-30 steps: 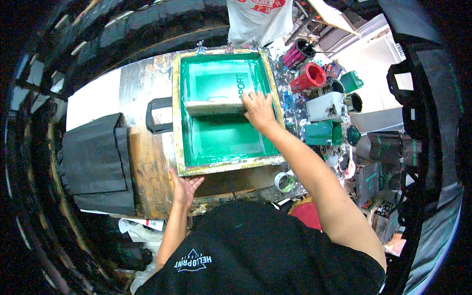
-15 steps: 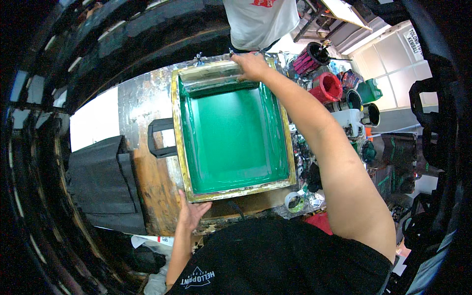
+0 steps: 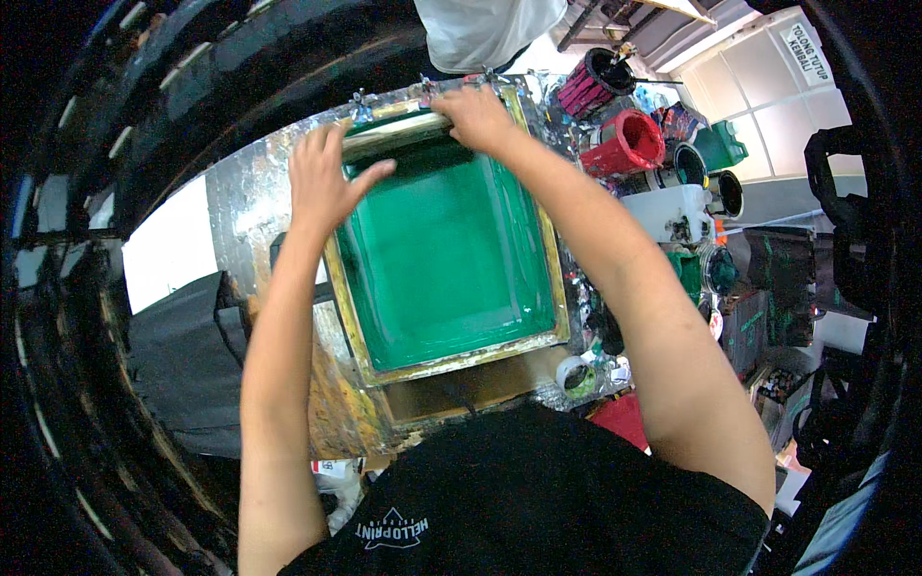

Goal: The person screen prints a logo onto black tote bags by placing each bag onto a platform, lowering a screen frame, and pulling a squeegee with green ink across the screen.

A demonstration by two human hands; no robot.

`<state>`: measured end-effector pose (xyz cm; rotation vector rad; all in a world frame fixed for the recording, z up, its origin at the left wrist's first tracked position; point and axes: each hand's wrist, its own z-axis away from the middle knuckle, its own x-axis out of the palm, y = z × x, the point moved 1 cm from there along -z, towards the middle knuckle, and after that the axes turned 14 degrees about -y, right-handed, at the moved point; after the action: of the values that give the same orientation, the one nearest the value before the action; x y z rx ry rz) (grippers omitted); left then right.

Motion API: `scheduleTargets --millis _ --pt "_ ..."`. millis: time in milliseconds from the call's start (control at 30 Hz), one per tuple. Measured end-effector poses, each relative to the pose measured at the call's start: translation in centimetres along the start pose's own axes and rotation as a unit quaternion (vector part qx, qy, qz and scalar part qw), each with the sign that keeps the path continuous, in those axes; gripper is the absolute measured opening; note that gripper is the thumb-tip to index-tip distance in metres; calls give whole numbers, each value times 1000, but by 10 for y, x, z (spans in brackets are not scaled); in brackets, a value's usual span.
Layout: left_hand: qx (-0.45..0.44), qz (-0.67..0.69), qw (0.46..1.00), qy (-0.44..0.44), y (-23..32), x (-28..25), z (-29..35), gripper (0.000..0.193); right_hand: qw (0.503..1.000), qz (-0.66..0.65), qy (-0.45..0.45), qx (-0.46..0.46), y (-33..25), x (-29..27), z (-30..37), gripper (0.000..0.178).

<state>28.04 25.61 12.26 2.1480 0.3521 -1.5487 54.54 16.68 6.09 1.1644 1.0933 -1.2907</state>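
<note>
The squeegee (image 3: 399, 132) lay crosswise at the far end of the green screen (image 3: 447, 259), its long axis running left to right across the wooden frame (image 3: 357, 331) on the paint-stained desk (image 3: 240, 206). The right hand (image 3: 477, 115) sat on the squeegee's right end with fingers closed around it. The left hand (image 3: 325, 182) hovered just short of its left end, over the frame's left rail, fingers spread open and holding nothing, so the right hand was nearer.
</note>
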Motion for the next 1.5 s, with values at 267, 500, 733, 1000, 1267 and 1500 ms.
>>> scheduleTargets --millis 267,500,733,1000,1267,1500 --pt "-37 -150 979 -131 -29 69 -39 81 999 -2 9 52 1 7 9 39" --pt "33 -177 982 -61 -5 60 -4 74 997 -21 -38 67 -15 11 36 30" --pt "28 -141 986 -89 39 44 72 67 992 -44 -91 70 -60 14 116 31" --pt "37 -78 991 -99 98 27 182 63 993 -72 -57 69 -129 27 242 30" --pt "29 -48 990 -131 137 14 252 67 990 -53 -99 82 -167 39 315 32" --pt "28 17 989 -143 118 -1 227 74 986 -117 -121 -19 -140 9 286 54"
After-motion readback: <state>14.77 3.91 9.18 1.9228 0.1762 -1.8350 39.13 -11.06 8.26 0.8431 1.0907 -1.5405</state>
